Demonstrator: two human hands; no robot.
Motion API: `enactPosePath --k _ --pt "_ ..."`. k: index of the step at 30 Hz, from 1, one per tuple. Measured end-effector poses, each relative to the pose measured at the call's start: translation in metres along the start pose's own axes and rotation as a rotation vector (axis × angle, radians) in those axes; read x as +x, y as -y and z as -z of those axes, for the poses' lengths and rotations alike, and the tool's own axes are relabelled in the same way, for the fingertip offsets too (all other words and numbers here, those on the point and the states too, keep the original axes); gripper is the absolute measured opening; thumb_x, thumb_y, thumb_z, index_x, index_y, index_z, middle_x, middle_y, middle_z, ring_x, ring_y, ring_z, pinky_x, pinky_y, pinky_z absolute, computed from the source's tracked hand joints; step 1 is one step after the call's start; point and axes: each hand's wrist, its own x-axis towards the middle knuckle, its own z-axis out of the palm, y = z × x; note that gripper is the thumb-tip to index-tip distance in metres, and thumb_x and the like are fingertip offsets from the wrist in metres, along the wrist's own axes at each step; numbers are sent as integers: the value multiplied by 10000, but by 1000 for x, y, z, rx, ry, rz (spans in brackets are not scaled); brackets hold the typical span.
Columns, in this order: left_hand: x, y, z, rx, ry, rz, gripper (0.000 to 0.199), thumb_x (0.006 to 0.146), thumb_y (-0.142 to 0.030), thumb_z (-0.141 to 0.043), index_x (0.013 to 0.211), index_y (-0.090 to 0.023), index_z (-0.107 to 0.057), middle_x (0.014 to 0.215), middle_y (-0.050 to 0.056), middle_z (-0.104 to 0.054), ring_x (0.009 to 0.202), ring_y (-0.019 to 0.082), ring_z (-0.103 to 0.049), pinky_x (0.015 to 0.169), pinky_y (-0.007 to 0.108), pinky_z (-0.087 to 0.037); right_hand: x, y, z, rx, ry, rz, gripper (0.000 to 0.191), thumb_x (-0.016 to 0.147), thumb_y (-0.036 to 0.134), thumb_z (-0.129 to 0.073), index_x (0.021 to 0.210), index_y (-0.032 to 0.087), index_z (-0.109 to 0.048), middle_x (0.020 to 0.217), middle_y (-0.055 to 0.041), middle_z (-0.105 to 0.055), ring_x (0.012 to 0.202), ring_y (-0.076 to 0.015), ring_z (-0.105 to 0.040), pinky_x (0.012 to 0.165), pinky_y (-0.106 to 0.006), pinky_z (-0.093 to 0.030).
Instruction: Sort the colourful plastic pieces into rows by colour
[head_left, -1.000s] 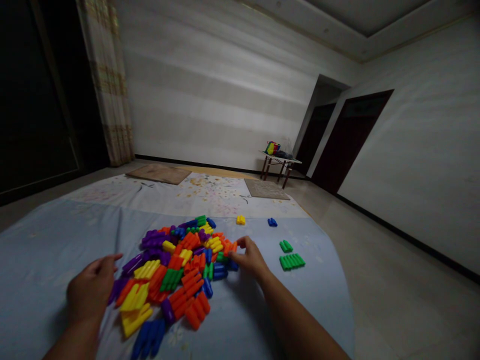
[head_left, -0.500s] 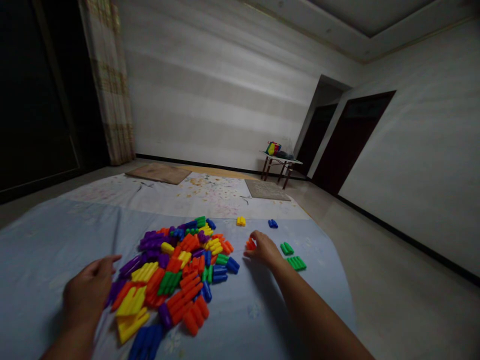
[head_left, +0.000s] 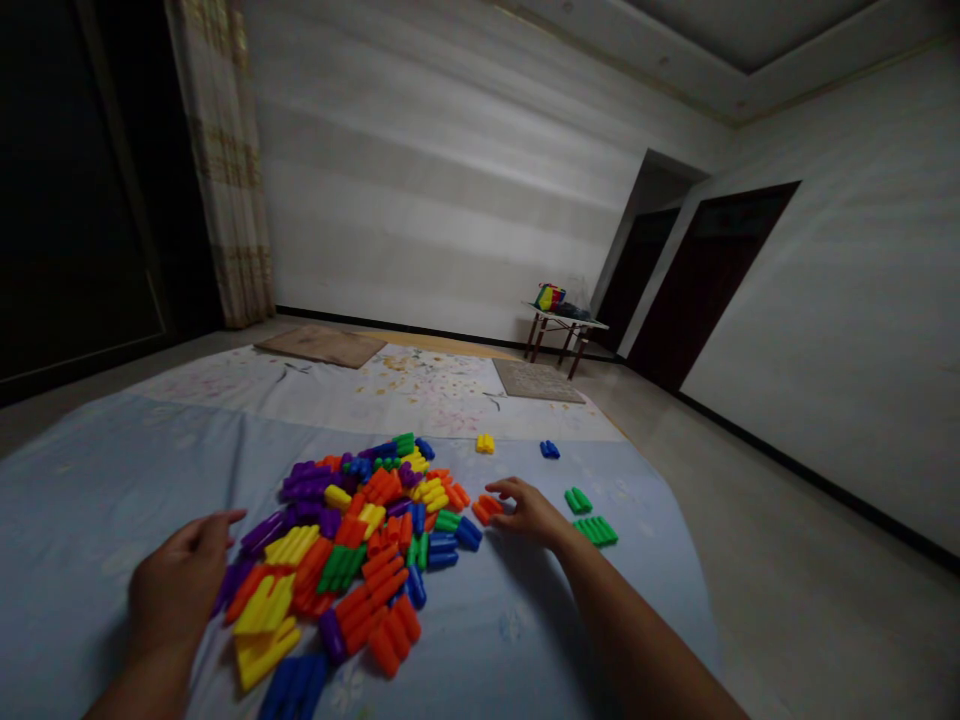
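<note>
A heap of colourful plastic building blocks (head_left: 382, 487), ribbed like joined tubes, lies on the cloth in front of me. My right hand (head_left: 529, 515) is at the heap's right side, with thumb and index finger parted around a small orange block (head_left: 487, 508). That block seems to rest on the cloth, its left end clear of the fingers. To the left of the heap, my left hand (head_left: 180, 565) lies low with its index finger stretched out and nothing seen in it; its other fingers are curled and partly hidden. Yellow blocks (head_left: 264, 608) are close beside it.
Apart from the heap lie a yellow block (head_left: 485, 443), a blue block (head_left: 550, 450) and two green blocks (head_left: 595, 530). The light-blue cloth (head_left: 600, 620) has a rounded right edge. Two mats (head_left: 538, 380) lie at the far side; a small table (head_left: 566, 318) stands beyond.
The orange block has come left and nearer to me, towards the heap, with my right hand. My right fingers have loosened from around it. My left hand has stayed in place.
</note>
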Motion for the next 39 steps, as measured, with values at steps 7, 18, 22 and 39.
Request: enactPosePath --k 7,18,22,39 --pt "1 2 -1 5 0 -15 426 727 -492 -366 948 -239 -628 798 -4 -605 609 134 -534 530 228 -375 12 -10 -11 -70 -89 -58 354 652 259 -635 1001 211 -670 910 -26 -653 784 -163 -593 729 -245 -446" --pt "-2 -3 2 -3 16 -18 426 720 -492 -355 925 -230 -621 779 5 -594 640 151 -542 547 237 -381 35 -24 -32 -107 -292 -169 309 668 295 -637 949 167 -646 895 -77 -633 823 -192 -575 752 -279 -436" --pt "-3 -1 0 -44 23 -4 432 718 -494 -358 948 -232 -613 792 6 -588 633 153 -542 521 235 -370 33 -27 -31 -92 -295 -181 389 670 308 -637 1025 151 -614 937 -78 -631 797 -169 -582 724 -254 -442" --pt "-1 -1 2 19 -16 -60 427 734 -481 -359 930 -214 -629 757 11 -613 554 136 -528 488 232 -380 27 -17 -28 -70 -247 -162 170 692 226 -584 835 163 -650 795 -36 -650 717 -146 -569 655 -237 -429"
